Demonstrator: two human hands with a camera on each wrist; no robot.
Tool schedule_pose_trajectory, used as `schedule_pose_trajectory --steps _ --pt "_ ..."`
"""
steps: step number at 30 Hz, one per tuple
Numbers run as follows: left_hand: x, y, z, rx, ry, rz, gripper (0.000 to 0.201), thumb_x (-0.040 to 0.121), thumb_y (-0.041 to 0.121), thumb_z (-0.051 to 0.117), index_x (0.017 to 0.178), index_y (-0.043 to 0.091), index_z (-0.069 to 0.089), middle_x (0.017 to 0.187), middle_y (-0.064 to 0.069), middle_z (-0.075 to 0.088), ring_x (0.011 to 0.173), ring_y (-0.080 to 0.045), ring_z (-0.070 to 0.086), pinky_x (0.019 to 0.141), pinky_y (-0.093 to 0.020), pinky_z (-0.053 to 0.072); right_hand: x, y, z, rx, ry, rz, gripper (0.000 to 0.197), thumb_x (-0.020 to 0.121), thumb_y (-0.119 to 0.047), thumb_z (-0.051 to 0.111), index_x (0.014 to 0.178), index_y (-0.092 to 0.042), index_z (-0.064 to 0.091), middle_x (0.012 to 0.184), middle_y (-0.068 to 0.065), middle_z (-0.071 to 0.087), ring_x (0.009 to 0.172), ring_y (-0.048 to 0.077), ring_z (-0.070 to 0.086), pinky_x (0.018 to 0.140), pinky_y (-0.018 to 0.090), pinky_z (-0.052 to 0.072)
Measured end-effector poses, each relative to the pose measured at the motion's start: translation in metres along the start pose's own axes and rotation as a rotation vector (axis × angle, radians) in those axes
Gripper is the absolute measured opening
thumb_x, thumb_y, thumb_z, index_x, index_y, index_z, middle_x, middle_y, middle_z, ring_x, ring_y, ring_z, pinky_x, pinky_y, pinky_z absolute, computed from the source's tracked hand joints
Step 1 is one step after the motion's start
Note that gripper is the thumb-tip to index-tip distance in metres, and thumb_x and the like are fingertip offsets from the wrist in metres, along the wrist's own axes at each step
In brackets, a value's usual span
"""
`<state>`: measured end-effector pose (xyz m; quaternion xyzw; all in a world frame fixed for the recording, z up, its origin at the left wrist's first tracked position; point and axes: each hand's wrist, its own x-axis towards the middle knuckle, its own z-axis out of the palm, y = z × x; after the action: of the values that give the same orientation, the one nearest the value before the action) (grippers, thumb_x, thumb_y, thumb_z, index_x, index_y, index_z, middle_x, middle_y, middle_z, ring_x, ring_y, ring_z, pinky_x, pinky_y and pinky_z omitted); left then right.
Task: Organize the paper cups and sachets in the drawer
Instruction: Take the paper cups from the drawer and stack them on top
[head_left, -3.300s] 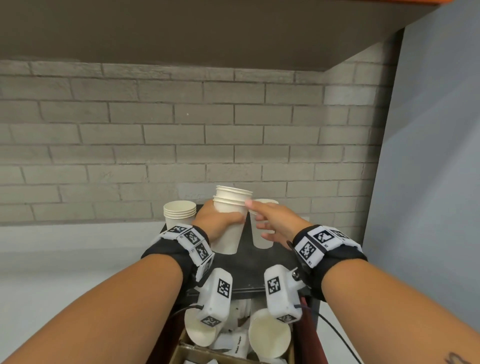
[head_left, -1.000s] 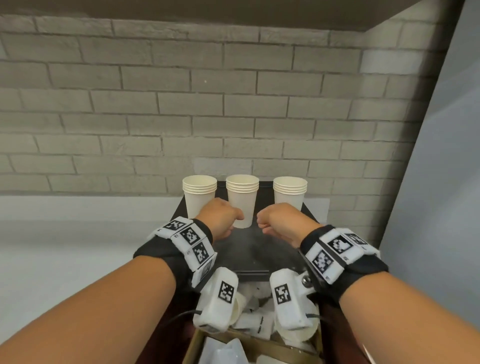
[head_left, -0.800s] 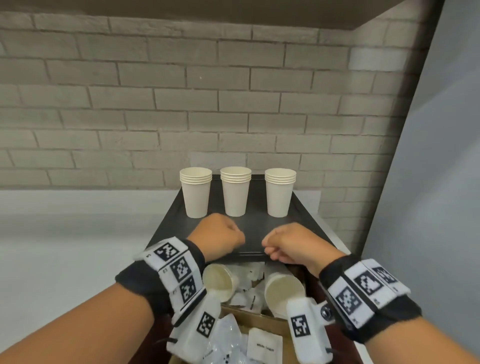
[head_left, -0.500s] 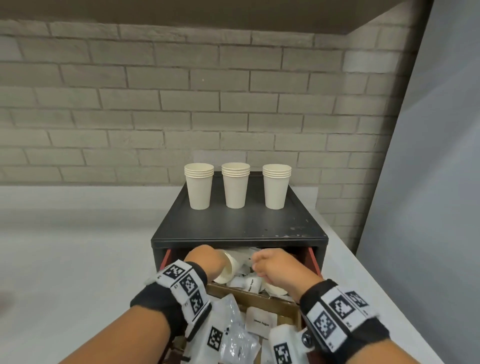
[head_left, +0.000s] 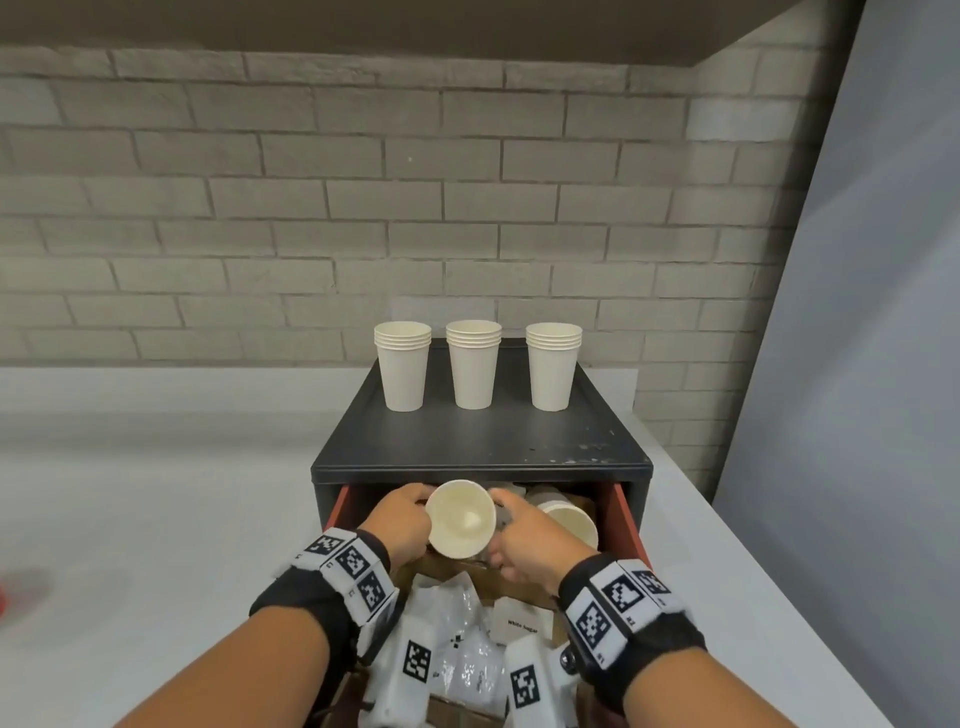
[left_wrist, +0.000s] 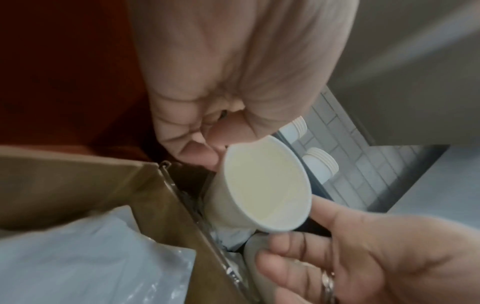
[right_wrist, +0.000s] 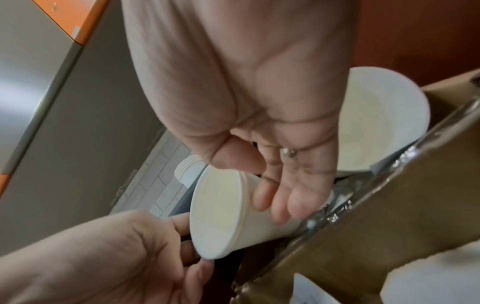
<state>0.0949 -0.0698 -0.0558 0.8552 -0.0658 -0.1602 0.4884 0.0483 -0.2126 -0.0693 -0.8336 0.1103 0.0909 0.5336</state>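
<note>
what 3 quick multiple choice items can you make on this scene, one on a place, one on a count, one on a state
1. Where do the cup stacks stand?
A. on the black cabinet
B. on the floor
C. in the drawer

2. How many stacks stand there?
A. two
B. three
C. five

3. How does the paper cup between the hands lie?
A. upside down
B. crushed flat
C. on its side, mouth toward the camera

Answers: A, their bases rest on its top; B, three in a row; C, the left hand and right hand flank it and its inside shows.

Second cup (head_left: 567, 519) half hidden behind right hand (head_left: 532, 540). Drawer (head_left: 621, 519) rear covered by cabinet top. Sachets (head_left: 467, 654) at 6 o'clock blocked by wrist cameras, cut by frame edge.
</note>
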Motion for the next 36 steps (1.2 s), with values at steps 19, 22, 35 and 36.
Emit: schedule_pose_trajectory --steps 19,22,35,36 --pt "-0.016 0.023 0.008 -0.245 -0.418 0.041 0.033 0.090 0.008 0.055 0.119 0.022 0.061 0.103 0.002 0.063 0.092 -0.010 0.054 0.077 -0.024 0.044 -0.044 -0.005 -0.040 0.357 0.371 -0.362 0.067 0.066 -0.004 0.078 0.122 -0.022 0.046 0.111 -0.001 0.060 0.102 0.011 0.057 0.079 0.024 0.048" --pt "-0.004 0.026 0.026 0.061 -0.307 0.077 0.052 0.087 0.002 0.056 0.135 0.020 0.048 0.133 -0.003 0.052 0.121 -0.016 0.049 0.094 -0.028 0.043 -0.046 0.001 -0.049 0.576 0.486 -0.346 0.079 0.056 -0.022 0.081 0.127 -0.025 0.044 0.115 0.004 0.059 0.106 0.022 0.057 0.090 0.043 0.050" --pt "0.038 0.050 0.085 0.863 -0.374 0.428 0.036 0.089 0.024 0.060 0.124 0.016 0.053 0.122 -0.006 0.060 0.112 -0.027 0.057 0.093 -0.033 0.043 -0.030 0.019 -0.062 0.766 0.542 -0.310 0.062 0.077 -0.009 0.071 0.129 -0.025 0.041 0.117 0.009 0.057 0.107 0.026 0.056 0.093 0.051 0.049" --pt "0.040 0.049 0.085 0.844 -0.385 0.436 0.038 0.087 0.024 0.063 0.123 0.017 0.054 0.122 -0.005 0.060 0.111 -0.026 0.057 0.093 -0.032 0.043 -0.029 0.020 -0.061 0.756 0.544 -0.314 0.062 0.077 -0.010 0.071 0.130 -0.025 0.041 0.117 0.009 0.056 0.107 0.026 0.055 0.093 0.051 0.049"
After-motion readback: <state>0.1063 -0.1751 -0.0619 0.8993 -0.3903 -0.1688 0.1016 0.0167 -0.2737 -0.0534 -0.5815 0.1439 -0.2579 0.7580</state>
